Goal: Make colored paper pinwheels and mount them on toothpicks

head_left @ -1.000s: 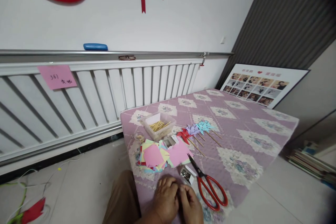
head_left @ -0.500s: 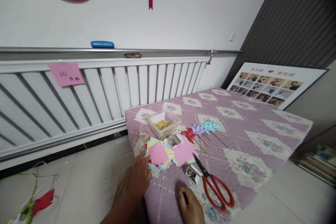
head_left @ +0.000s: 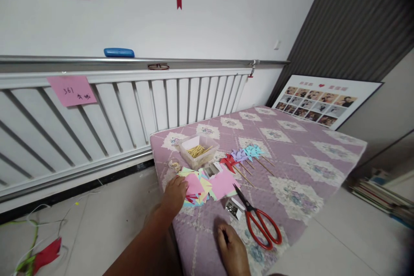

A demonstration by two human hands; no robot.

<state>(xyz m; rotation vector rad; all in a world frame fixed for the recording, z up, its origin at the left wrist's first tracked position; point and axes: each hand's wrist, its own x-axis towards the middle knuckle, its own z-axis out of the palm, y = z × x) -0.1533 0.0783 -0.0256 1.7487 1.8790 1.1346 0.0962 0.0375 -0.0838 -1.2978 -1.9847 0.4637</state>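
Observation:
My left hand [head_left: 174, 193] reaches forward and rests on a pile of coloured paper squares [head_left: 200, 184] at the near left of a purple quilted table [head_left: 291, 151]; its fingers are curled over the pile's edge. My right hand [head_left: 231, 248] lies low on the cloth near the front edge, fingers pinched around something small and dark that I cannot make out. Red-handled scissors [head_left: 258, 220] lie just right of it, beside a small box of pins [head_left: 233, 208].
A clear tub of wooden sticks [head_left: 199, 151] and a row of finished paper pinwheels [head_left: 242, 155] sit further back. A white radiator [head_left: 129, 108] runs along the wall. A framed photo collage [head_left: 323, 101] leans at the right, books [head_left: 378, 189] on the floor.
My hands, together near the front edge a second ago, have parted: the left moved forward and left onto the paper pile, the right stayed near the edge.

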